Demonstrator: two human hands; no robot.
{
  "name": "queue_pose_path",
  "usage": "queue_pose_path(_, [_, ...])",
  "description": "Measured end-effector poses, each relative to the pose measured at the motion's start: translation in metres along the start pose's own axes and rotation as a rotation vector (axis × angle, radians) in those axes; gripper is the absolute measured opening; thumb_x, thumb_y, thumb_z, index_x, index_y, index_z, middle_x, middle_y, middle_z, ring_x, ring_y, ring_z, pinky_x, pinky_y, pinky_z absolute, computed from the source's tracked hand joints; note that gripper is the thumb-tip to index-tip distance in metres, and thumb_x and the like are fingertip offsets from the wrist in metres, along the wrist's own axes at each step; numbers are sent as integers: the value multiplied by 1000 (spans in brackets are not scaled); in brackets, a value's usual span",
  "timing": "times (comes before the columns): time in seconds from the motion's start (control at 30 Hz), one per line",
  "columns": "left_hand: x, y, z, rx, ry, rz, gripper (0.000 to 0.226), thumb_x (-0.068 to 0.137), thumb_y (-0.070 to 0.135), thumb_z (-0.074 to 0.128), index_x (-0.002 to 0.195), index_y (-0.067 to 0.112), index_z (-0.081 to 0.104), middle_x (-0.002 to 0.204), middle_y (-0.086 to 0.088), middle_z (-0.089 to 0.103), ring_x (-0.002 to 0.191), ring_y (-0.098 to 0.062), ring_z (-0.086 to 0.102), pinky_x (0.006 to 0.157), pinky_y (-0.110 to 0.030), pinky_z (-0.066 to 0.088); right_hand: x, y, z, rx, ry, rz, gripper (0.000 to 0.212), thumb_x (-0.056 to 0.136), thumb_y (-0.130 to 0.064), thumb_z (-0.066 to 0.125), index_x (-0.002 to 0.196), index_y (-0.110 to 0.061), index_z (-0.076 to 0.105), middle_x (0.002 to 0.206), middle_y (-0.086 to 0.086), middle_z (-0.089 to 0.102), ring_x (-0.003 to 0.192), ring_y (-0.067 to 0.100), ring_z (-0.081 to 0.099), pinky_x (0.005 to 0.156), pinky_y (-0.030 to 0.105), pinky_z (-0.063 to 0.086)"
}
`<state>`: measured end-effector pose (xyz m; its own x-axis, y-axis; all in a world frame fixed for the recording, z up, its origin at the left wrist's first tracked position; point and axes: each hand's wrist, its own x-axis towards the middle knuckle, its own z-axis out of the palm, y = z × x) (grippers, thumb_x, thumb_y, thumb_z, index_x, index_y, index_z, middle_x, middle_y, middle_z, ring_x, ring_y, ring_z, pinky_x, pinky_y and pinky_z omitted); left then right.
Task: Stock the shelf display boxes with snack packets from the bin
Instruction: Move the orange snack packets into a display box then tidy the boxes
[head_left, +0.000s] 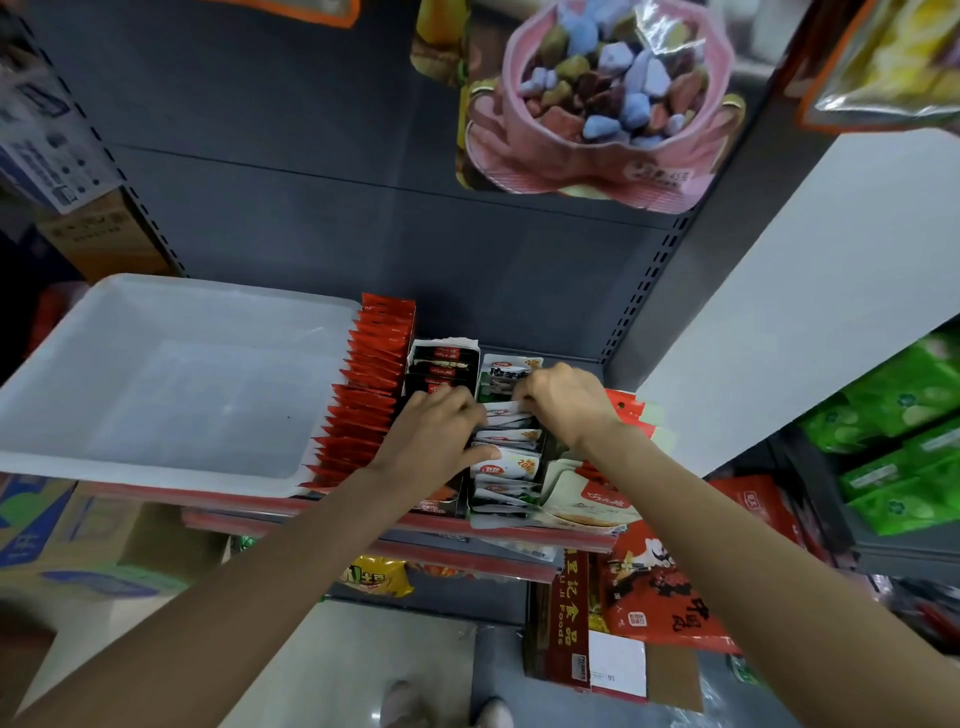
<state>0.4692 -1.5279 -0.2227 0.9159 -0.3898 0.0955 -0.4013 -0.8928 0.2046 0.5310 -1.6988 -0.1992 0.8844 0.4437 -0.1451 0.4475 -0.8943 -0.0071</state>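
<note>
bin (156, 384) left of red packets (363, 395); both hands' grips (441, 421) (563, 400) pinch white packets (506, 452).

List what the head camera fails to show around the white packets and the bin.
- Fingertips of the left hand and right hand: buried among the white packets, so the exact grip is unclear.
- Display box holding those packets: its walls are mostly covered by packets and both forearms.
- Print on the red packets: seen edge-on, unreadable.
- White bin: its underside and support are hidden.
</note>
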Motion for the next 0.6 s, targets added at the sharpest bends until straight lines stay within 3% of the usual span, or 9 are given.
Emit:
queue_pose_path(0.1, [1, 1, 0, 17, 20, -35, 53, 87, 54, 52, 124, 16, 55, 122, 1, 47, 115, -16, 41, 95, -29, 31, -2, 1, -2, -14, 33, -20, 17, 90, -12, 51, 91, -25, 63, 95, 6, 65, 93, 32, 60, 66, 30, 36])
queue_pose_path(0.2, [3, 3, 0, -17, -42, 23, 46, 91, 49, 51, 125, 17, 52, 123, 3, 52, 115, -14, 44, 97, -26, 31, -4, 2, 2, -18, 56, 19, 22, 93, -14, 49, 107, -24, 61, 101, 7, 66, 96, 32, 60, 68, 30, 36])
queue_pose_path(0.3, [4, 0, -4, -111, -106, 34, 36, 91, 40, 55, 116, 14, 55, 114, -1, 62, 107, -15, 54, 94, -26, 39, -4, -2, 1, 23, 124, 26, 27, 90, -5, 49, 114, -18, 47, 102, 5, 60, 88, 32, 60, 64, 33, 37])
queue_pose_path(0.43, [3, -1, -3, -187, -113, 37, 41, 88, 37, 61, 123, 18, 52, 110, -2, 67, 104, -18, 61, 94, -32, 44, -2, 0, -1, 22, 79, -29, 24, 86, 0, 51, 92, -23, 46, 107, 2, 48, 88, 29, 60, 65, 29, 34])
queue_pose_path(0.5, [1, -3, -2, -174, -120, 52, 46, 90, 38, 57, 133, 21, 51, 117, 0, 66, 109, -15, 59, 99, -29, 40, -1, 3, -2, 15, 25, -35, 14, 90, -8, 53, 91, -22, 55, 113, 0, 48, 98, 26, 59, 72, 30, 39])
queue_pose_path(0.53, [1, -4, -2, -160, -124, 67, 44, 92, 39, 55, 133, 23, 52, 121, 2, 64, 112, -13, 57, 99, -27, 36, 0, 4, -3, 19, 1, -49, 14, 91, -14, 55, 101, -23, 62, 119, -1, 48, 106, 23, 57, 81, 31, 42])
queue_pose_path(0.6, [1, -5, -2, -145, -135, 83, 39, 94, 39, 51, 131, 25, 55, 123, 5, 63, 113, -11, 54, 96, -23, 30, 1, 5, -3, 7, -51, -91, 29, 90, -24, 59, 119, -26, 62, 129, -2, 44, 119, 19, 47, 97, 32, 38])
